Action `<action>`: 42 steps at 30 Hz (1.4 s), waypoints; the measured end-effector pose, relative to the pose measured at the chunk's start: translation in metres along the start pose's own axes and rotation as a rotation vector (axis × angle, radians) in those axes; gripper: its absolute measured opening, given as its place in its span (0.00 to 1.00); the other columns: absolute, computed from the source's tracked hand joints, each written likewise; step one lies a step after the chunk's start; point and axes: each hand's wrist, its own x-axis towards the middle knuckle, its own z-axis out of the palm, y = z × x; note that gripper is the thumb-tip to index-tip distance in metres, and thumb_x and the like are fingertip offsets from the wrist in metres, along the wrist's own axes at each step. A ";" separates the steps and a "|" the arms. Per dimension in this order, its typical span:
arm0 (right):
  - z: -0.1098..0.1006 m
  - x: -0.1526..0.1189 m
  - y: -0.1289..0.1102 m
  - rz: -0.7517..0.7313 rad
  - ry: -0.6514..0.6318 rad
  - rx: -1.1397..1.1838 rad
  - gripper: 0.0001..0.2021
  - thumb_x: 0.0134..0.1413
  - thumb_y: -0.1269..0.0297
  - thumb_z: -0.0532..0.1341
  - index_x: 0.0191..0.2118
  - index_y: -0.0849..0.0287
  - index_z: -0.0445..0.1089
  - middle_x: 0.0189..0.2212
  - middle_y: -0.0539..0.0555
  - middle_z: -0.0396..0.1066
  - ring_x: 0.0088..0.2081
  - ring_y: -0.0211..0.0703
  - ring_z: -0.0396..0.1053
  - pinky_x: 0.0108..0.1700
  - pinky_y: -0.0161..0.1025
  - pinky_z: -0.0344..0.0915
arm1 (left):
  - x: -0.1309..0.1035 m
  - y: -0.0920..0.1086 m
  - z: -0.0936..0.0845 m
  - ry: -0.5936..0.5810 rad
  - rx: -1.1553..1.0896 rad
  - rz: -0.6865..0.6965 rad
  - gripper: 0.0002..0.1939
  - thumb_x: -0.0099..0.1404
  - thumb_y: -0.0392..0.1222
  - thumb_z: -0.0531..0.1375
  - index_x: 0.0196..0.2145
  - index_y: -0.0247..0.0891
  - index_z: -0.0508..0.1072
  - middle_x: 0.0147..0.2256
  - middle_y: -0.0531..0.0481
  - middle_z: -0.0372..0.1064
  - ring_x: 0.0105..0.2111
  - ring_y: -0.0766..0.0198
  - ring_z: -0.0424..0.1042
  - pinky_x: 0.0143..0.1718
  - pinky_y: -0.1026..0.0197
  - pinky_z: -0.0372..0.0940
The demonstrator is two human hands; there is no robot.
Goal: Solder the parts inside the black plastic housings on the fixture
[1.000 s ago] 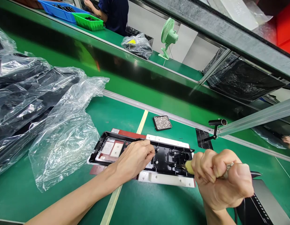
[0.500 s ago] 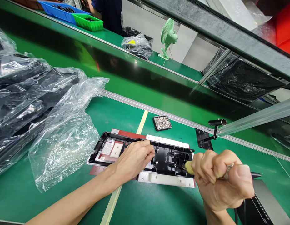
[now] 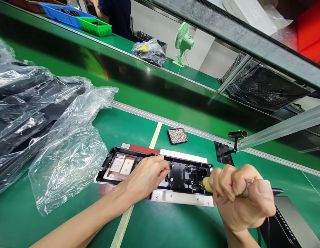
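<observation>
A long black plastic housing (image 3: 182, 174) lies open side up on a fixture with white blocks (image 3: 184, 198) and a reddish-brown base. My left hand (image 3: 151, 172) rests over its middle, fingers curled and pinched; whatever lies between them is hidden. In my right fist (image 3: 241, 196) is what looks like a soldering iron (image 3: 207, 184), gripped by its yellow handle. Its metal tip points down into the right end of the housing; the exact contact point is hard to see. A small black tray (image 3: 178, 136) of tiny metal pieces sits behind the housing.
Clear plastic bags (image 3: 69, 148) with dark parts cover the left side. A black-and-grey box (image 3: 291, 220) stands at the right, near a cable. A black tube on a bracket (image 3: 237, 134) juts from the rail. Beyond are a green fan (image 3: 184, 41), bins and a person.
The view has shifted slightly, moving everything a little to the left. Both hands keep about the same places on the housing, with the tool tip still at its right end.
</observation>
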 end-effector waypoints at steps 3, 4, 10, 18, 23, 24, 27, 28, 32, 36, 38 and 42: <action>0.002 -0.001 0.000 -0.004 0.022 -0.007 0.19 0.60 0.56 0.55 0.21 0.56 0.55 0.14 0.43 0.45 0.15 0.31 0.42 0.16 0.31 0.45 | -0.001 0.000 -0.001 -0.009 -0.011 0.002 0.11 0.66 0.28 0.58 0.31 0.38 0.76 0.31 0.54 0.70 0.27 0.67 0.64 0.29 0.60 0.53; 0.002 -0.001 0.000 -0.007 0.030 -0.010 0.19 0.60 0.56 0.55 0.21 0.56 0.55 0.14 0.43 0.45 0.15 0.31 0.42 0.16 0.31 0.45 | -0.001 0.000 -0.001 -0.010 -0.013 0.000 0.11 0.67 0.28 0.57 0.31 0.38 0.76 0.31 0.54 0.70 0.27 0.67 0.64 0.29 0.60 0.53; 0.004 0.000 -0.001 -0.018 0.063 -0.019 0.18 0.59 0.57 0.55 0.20 0.56 0.57 0.13 0.43 0.45 0.15 0.31 0.42 0.16 0.30 0.44 | -0.002 -0.002 0.002 -0.006 0.007 0.008 0.11 0.69 0.30 0.57 0.31 0.39 0.75 0.31 0.53 0.71 0.28 0.66 0.67 0.29 0.60 0.53; 0.005 -0.001 -0.001 0.023 0.109 -0.006 0.18 0.57 0.57 0.58 0.19 0.57 0.58 0.13 0.43 0.46 0.15 0.31 0.43 0.16 0.30 0.46 | -0.001 -0.001 0.000 -0.011 0.003 0.005 0.10 0.69 0.30 0.57 0.33 0.39 0.76 0.32 0.52 0.71 0.29 0.66 0.69 0.29 0.61 0.54; 0.006 -0.001 -0.002 0.009 0.100 -0.028 0.19 0.58 0.56 0.57 0.19 0.57 0.57 0.13 0.43 0.46 0.15 0.31 0.43 0.16 0.29 0.46 | -0.001 -0.001 0.000 -0.020 0.008 0.000 0.11 0.69 0.30 0.57 0.33 0.39 0.76 0.32 0.52 0.71 0.28 0.65 0.68 0.29 0.62 0.54; 0.006 -0.001 -0.002 0.009 0.101 -0.029 0.19 0.58 0.56 0.57 0.19 0.57 0.57 0.13 0.43 0.46 0.15 0.31 0.43 0.16 0.29 0.46 | -0.001 -0.001 0.000 -0.021 0.009 0.002 0.11 0.69 0.30 0.57 0.33 0.39 0.76 0.32 0.52 0.71 0.28 0.66 0.68 0.29 0.62 0.54; 0.006 -0.001 -0.002 0.016 0.100 -0.028 0.19 0.57 0.56 0.58 0.19 0.57 0.57 0.13 0.43 0.46 0.15 0.31 0.43 0.16 0.30 0.46 | -0.001 -0.002 0.000 -0.007 0.011 0.020 0.10 0.69 0.31 0.57 0.33 0.39 0.76 0.32 0.52 0.71 0.28 0.66 0.69 0.29 0.62 0.54; 0.006 -0.001 -0.002 0.018 0.099 -0.028 0.19 0.57 0.56 0.58 0.19 0.57 0.57 0.13 0.43 0.46 0.15 0.31 0.43 0.16 0.30 0.46 | -0.001 -0.002 0.000 0.000 0.011 0.027 0.10 0.69 0.31 0.57 0.33 0.39 0.76 0.31 0.52 0.70 0.28 0.66 0.69 0.29 0.63 0.54; 0.006 -0.001 -0.001 0.010 0.106 -0.025 0.19 0.57 0.56 0.58 0.19 0.57 0.57 0.13 0.43 0.45 0.15 0.31 0.42 0.16 0.30 0.45 | -0.001 -0.002 0.000 0.000 0.015 0.031 0.10 0.70 0.32 0.57 0.33 0.39 0.77 0.31 0.52 0.70 0.28 0.66 0.69 0.29 0.63 0.54; 0.007 -0.002 -0.001 0.007 0.108 -0.029 0.19 0.58 0.56 0.57 0.19 0.57 0.57 0.13 0.43 0.45 0.15 0.31 0.42 0.16 0.30 0.45 | -0.001 -0.001 0.000 -0.011 0.018 0.008 0.10 0.69 0.31 0.57 0.33 0.39 0.76 0.32 0.52 0.71 0.29 0.65 0.69 0.30 0.62 0.55; 0.007 -0.002 -0.002 0.007 0.113 -0.038 0.20 0.58 0.56 0.58 0.19 0.57 0.56 0.13 0.43 0.45 0.15 0.31 0.43 0.16 0.29 0.46 | -0.001 -0.001 0.000 -0.013 0.011 0.011 0.10 0.70 0.32 0.57 0.33 0.39 0.76 0.32 0.52 0.71 0.29 0.65 0.70 0.30 0.63 0.55; 0.002 0.000 -0.004 0.022 0.066 -0.061 0.21 0.58 0.54 0.58 0.19 0.57 0.56 0.13 0.43 0.47 0.15 0.31 0.45 0.16 0.30 0.48 | -0.001 -0.001 -0.001 0.004 -0.005 0.035 0.11 0.71 0.33 0.56 0.32 0.39 0.76 0.31 0.52 0.71 0.28 0.66 0.70 0.30 0.64 0.56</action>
